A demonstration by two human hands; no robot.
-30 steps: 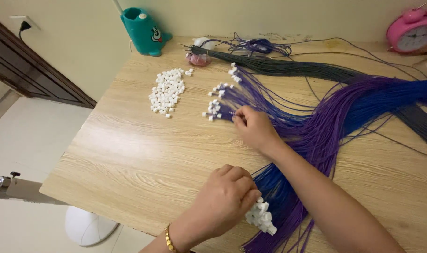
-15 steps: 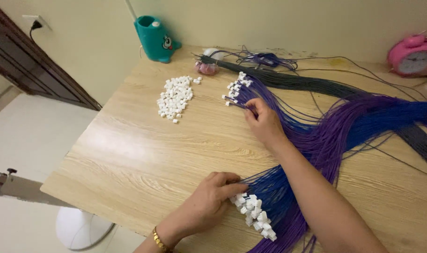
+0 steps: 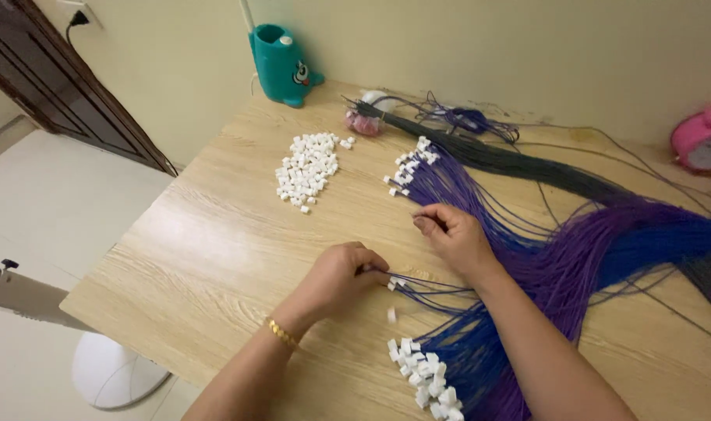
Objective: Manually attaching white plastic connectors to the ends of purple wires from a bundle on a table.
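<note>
At centre frame, the left hand point(image 3: 340, 279) has moved up from the lower bundle, now pinching a few blue wires point(image 3: 429, 287). The right hand point(image 3: 453, 238) has drawn back from the upper bundle, fingers curled on purple wires point(image 3: 542, 265) on the worktop point(image 3: 215, 257).

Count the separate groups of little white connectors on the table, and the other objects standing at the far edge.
Loose pile of white connectors: 1
Wired connector clusters, far and near: 2
Teal container: 1
Pink alarm clock: 1
Total: 5

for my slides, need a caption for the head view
Left hand and right hand pinch thin purple wires on a wooden table, beside loose white connectors.
</note>
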